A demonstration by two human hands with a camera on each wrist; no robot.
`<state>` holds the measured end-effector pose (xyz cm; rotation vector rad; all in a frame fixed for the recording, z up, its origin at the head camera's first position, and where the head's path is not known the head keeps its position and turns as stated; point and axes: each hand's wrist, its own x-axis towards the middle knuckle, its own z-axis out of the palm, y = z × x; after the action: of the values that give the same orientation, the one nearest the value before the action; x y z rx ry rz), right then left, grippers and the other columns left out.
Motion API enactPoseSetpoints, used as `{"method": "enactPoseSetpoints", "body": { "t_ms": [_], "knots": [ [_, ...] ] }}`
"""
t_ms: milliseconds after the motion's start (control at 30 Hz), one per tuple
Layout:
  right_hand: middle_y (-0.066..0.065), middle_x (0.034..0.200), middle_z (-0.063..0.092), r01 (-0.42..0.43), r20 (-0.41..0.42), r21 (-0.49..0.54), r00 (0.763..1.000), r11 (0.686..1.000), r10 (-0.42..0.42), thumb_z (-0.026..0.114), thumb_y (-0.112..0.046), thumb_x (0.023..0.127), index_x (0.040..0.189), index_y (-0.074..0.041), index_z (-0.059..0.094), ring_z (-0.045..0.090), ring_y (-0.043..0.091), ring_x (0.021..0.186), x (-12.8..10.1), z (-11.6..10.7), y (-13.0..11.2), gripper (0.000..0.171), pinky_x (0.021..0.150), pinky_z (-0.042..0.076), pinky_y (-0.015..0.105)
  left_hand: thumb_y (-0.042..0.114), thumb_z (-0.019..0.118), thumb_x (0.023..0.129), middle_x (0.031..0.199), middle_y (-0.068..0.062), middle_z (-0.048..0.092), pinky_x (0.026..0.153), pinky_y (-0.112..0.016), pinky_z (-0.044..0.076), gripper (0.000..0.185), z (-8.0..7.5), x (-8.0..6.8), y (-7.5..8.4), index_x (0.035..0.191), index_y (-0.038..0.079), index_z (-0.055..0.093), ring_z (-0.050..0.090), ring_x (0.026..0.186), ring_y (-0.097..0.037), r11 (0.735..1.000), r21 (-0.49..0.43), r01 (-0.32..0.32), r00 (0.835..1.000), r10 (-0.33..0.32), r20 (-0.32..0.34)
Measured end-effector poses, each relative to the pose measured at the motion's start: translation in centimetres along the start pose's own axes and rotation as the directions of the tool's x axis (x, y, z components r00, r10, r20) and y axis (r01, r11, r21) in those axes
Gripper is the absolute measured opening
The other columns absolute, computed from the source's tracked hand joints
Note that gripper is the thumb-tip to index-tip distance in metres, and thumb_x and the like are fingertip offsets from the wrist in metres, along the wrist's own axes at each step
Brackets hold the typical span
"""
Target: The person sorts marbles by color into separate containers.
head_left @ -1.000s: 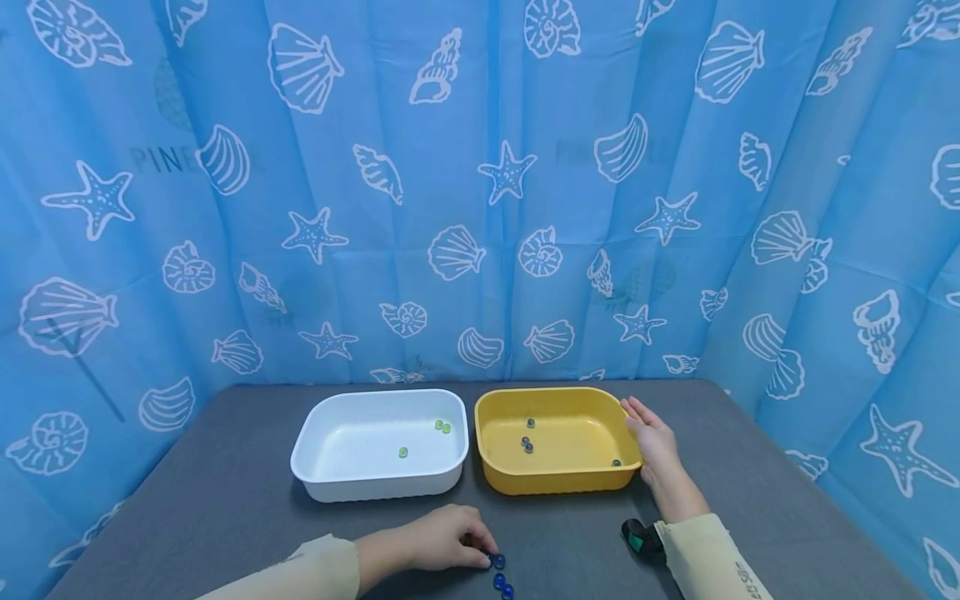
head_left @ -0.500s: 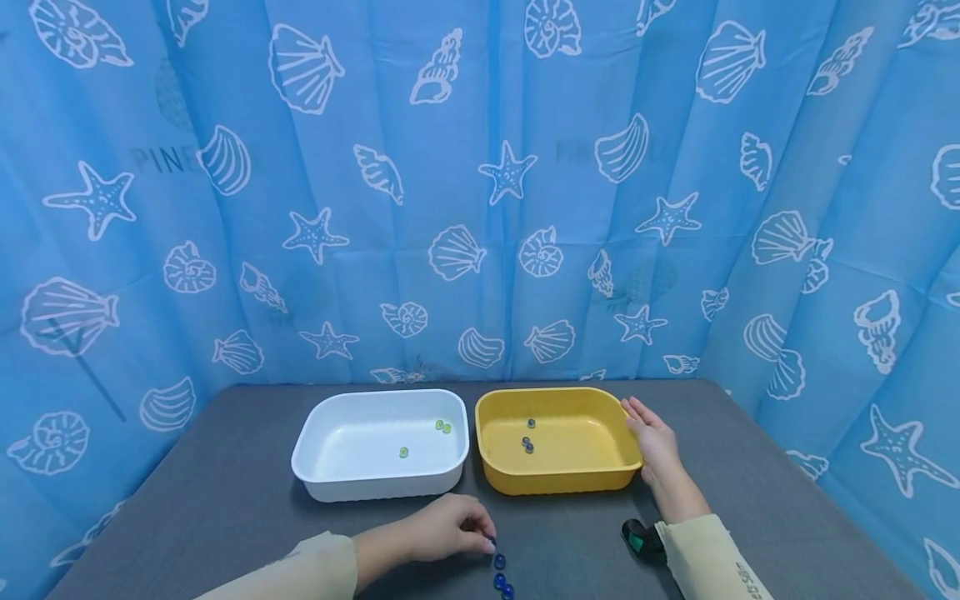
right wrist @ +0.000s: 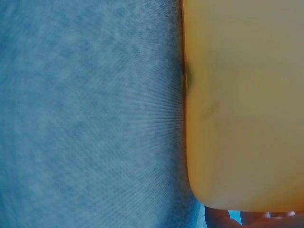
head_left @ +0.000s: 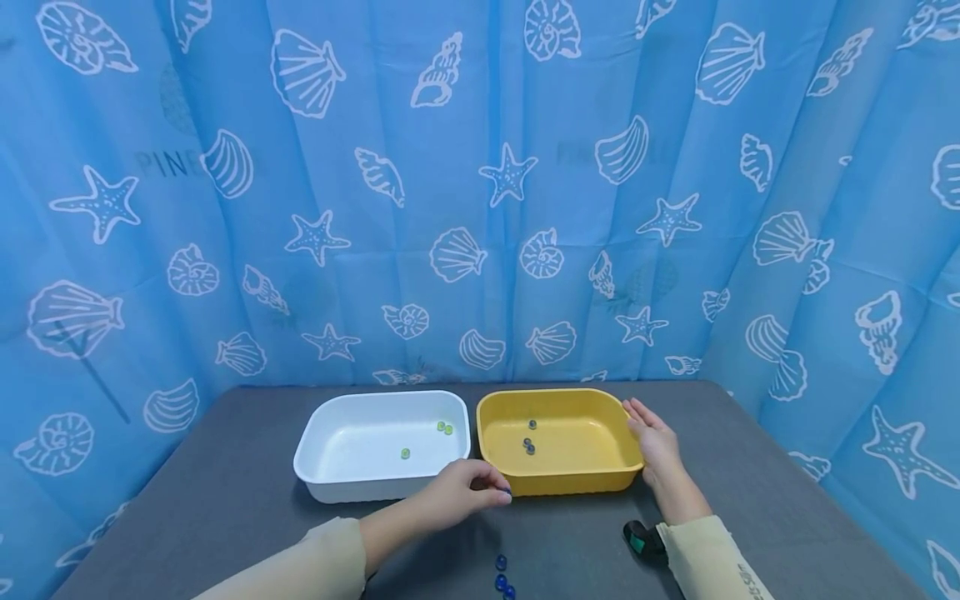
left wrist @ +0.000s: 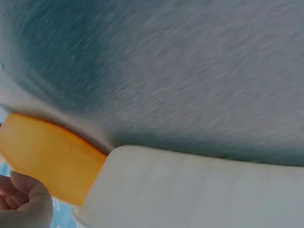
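Note:
My left hand (head_left: 465, 493) pinches a small dark blue marble (head_left: 507, 492) between thumb and fingertips, over the table just in front of the yellow tub (head_left: 558, 483). In the left wrist view that hand (left wrist: 26, 202) shows at the lower left corner, its marble hidden. My right hand (head_left: 658, 442) rests against the tub's right end, fingers stretched along the outer wall. Seen from the right wrist, its fingers (right wrist: 254, 218) lie at the tub's end wall. Inside the yellow tub are 3 blue marbles (head_left: 530, 449).
Beside the yellow tub stands a white tub (head_left: 382, 492) holding 3 green marbles (head_left: 405, 454). Near the front table edge, 3 blue marbles (head_left: 501, 582) lie in a short row. A black device with a green patch (head_left: 637, 540) sits by my right sleeve. A blue patterned curtain (head_left: 480, 208) hangs behind.
My left hand has lifted a blue marble from the row and carried it forward toward the tubs. One marble at the yellow tub's front right has gone from sight. The right hand stays put.

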<state>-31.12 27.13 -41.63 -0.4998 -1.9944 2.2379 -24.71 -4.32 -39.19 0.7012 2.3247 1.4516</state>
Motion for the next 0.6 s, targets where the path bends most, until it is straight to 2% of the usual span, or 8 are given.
{"method": "enactPoseSetpoints", "body": {
  "t_ms": [100,233,400,533,600],
  "knots": [
    [0.009,0.157,0.025,0.001,0.002,0.005,1.000,1.000,-0.001,0.037,-0.011,0.106,0.155,-0.010,0.020,0.021,0.024,0.145,0.0,0.0,-0.1,0.052,0.116,0.019,0.040,0.013,0.068,0.092,0.085,0.001,0.063,0.072,-0.024,0.048,0.011,0.1,0.4,0.4,0.095,0.003,0.070,0.054,0.080,-0.013,1.000,-0.003,-0.028,0.998,0.028,-0.052],
    [0.009,0.157,0.024,0.001,0.007,0.010,1.000,1.000,-0.001,0.037,-0.011,0.106,0.155,-0.010,0.020,0.021,0.024,0.145,-0.2,0.0,-0.2,0.052,0.115,0.019,0.040,0.016,0.069,0.092,0.084,0.001,0.062,0.068,-0.023,0.047,0.013,0.3,1.1,0.8,0.096,0.004,0.070,0.053,0.078,-0.013,1.000,-0.006,-0.026,0.992,0.025,-0.122],
    [0.009,0.158,0.024,0.003,0.010,0.005,1.000,1.000,-0.003,0.037,-0.012,0.106,0.155,-0.010,0.019,0.021,0.024,0.145,-0.3,0.1,-0.3,0.052,0.116,0.019,0.040,0.019,0.069,0.092,0.085,0.000,0.061,0.066,-0.023,0.047,0.016,0.6,2.6,0.8,0.098,0.004,0.070,0.053,0.078,-0.014,0.999,-0.022,-0.037,0.976,0.031,-0.214],
    [0.009,0.157,0.024,0.004,0.002,-0.002,1.000,1.000,-0.004,0.036,-0.012,0.106,0.155,-0.010,0.019,0.021,0.025,0.145,-0.4,0.1,-0.2,0.052,0.115,0.019,0.040,0.020,0.068,0.092,0.088,-0.001,0.063,0.071,-0.026,0.050,0.018,0.9,3.9,0.7,0.099,0.003,0.069,0.054,0.080,-0.015,0.997,-0.079,-0.025,0.965,0.003,-0.261],
    [0.010,0.157,0.024,0.006,-0.005,-0.002,1.000,1.000,-0.006,0.037,-0.011,0.106,0.155,-0.009,0.020,0.021,0.025,0.145,-0.4,0.1,-0.2,0.052,0.115,0.019,0.040,0.021,0.067,0.093,0.089,-0.002,0.063,0.074,-0.029,0.053,0.019,1.0,4.4,0.8,0.100,0.003,0.069,0.056,0.080,-0.015,0.991,-0.133,-0.007,0.960,-0.031,-0.279]
  ]
}}
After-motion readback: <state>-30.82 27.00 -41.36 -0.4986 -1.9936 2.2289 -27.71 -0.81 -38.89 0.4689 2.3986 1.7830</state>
